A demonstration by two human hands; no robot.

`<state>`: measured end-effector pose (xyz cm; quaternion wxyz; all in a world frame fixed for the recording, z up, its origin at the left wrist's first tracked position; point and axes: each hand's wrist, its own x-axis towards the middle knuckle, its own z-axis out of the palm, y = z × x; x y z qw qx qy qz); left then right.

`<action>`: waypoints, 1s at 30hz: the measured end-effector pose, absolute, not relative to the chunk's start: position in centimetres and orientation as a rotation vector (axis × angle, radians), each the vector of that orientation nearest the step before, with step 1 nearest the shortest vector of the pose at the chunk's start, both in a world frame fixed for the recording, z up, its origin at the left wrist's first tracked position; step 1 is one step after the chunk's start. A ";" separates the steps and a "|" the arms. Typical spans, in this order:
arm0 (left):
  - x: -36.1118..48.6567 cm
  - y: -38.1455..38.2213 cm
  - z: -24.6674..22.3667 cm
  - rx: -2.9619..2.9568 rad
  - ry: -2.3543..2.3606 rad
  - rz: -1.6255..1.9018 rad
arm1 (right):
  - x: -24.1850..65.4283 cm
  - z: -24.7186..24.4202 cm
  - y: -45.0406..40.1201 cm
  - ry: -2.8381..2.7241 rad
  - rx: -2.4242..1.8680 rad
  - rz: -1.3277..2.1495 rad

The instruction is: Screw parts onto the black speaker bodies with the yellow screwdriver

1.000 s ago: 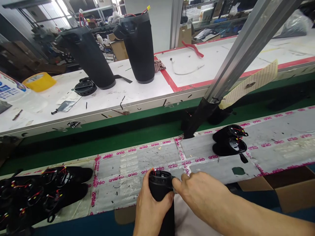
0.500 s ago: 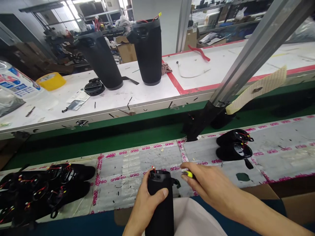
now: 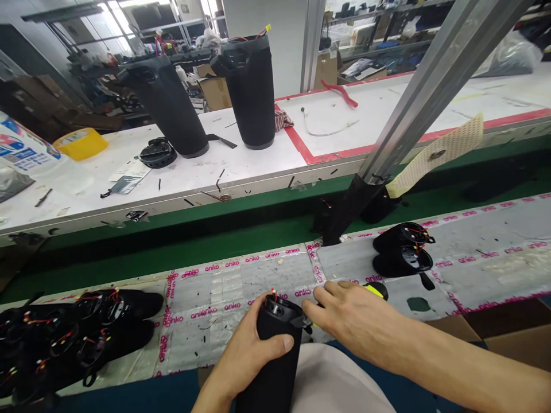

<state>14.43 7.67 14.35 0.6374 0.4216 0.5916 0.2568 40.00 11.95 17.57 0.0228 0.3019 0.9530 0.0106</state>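
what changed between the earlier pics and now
Since half a second ago, the right hand has moved back left to the top of the black cylinder, the yellow-and-black tool in it now sticking out rightward. The cylinder leans more, top to the right. The left hand still grips it; the bottles' yellow tape roll stays put.

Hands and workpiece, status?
Left hand gripping tilted black cylinder, wires at top. Right hand holding yellow-black tool beside cylinder's top. Nothing visible blocking either hand.
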 end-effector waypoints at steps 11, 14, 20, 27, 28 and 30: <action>17.7 10.8 7.7 1.256 1.606 0.752 | 43.2 12.6 10.8 2.574 1.747 -0.699; 20.7 13.0 4.7 1.497 1.508 0.685 | 47.9 9.6 12.0 2.336 2.017 -0.594; 23.6 16.5 2.0 1.688 1.521 0.651 | 56.5 7.1 12.4 1.984 2.397 -0.427; 17.9 19.1 1.1 1.672 1.890 0.810 | 50.8 4.9 15.4 2.221 2.254 -0.526; 17.6 19.4 0.8 1.682 1.894 0.830 | 49.0 4.7 17.2 2.271 2.234 -0.508; 18.1 19.9 0.1 1.722 1.860 0.851 | 45.4 4.4 21.5 2.338 2.223 -0.437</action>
